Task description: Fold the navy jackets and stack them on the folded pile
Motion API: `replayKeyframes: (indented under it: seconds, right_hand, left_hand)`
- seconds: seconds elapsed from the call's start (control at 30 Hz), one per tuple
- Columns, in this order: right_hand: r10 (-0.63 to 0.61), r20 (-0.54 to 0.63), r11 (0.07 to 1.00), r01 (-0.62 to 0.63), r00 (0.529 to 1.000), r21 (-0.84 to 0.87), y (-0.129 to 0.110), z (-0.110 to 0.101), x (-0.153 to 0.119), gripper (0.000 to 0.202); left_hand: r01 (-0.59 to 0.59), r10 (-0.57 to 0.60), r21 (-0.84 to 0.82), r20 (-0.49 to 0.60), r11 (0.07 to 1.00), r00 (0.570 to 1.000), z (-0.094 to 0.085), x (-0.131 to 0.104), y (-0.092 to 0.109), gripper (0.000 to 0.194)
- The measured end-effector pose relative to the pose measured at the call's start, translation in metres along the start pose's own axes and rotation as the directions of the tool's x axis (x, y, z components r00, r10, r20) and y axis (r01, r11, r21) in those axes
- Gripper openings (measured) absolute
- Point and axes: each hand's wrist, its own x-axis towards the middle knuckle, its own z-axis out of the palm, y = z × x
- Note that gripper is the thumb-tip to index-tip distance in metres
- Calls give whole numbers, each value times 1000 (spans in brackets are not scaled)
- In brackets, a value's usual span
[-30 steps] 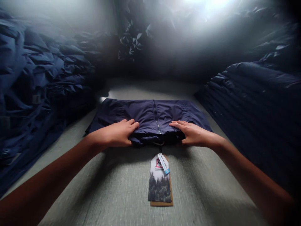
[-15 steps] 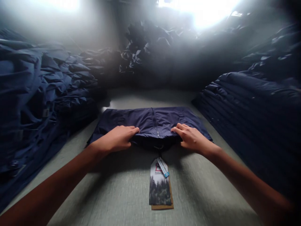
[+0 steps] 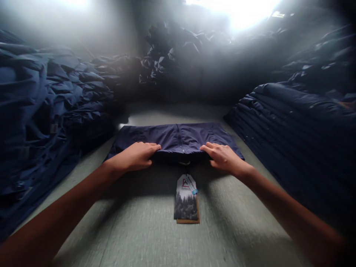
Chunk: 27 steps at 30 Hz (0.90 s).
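Beyond left grip, right grip: navy garment, near edge held.

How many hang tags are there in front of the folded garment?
3 visible: a forest-printed tag, a small white-and-blue tag over its upper right, and a brown tag underneath, peeking out below and at right. Others could be hidden.

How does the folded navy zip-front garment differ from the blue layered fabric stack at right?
The folded navy zip-front garment lies low; the blue layered fabric stack rises taller. The garment shows a zip; none is discernible on the stack. Both look dark and folded.
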Motion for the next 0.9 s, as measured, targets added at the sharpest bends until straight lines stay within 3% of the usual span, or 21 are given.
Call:
replayKeyframes:
  seconds: [0.1,0.37,0.7,0.9]
  right_hand:
    - [23,-28,1000,-22,999,13,-1,-10,0,37]
    - [-4,-227,997,21,974,73,-3,-39,-10,40]
    - [38,-435,998,-14,900,60,-14,-86,-33,45]
    - [47,-431,998,-27,901,51,-21,-111,-50,41]
  left_hand:
    - [25,-25,1,-4,1000,1000,-7,-5,-2,46]
    - [90,-89,29,-44,996,995,-34,-25,-4,59]
    - [198,-188,32,-202,980,961,-85,-59,31,36]
    - [179,-181,-28,-195,983,964,-103,-76,39,32]
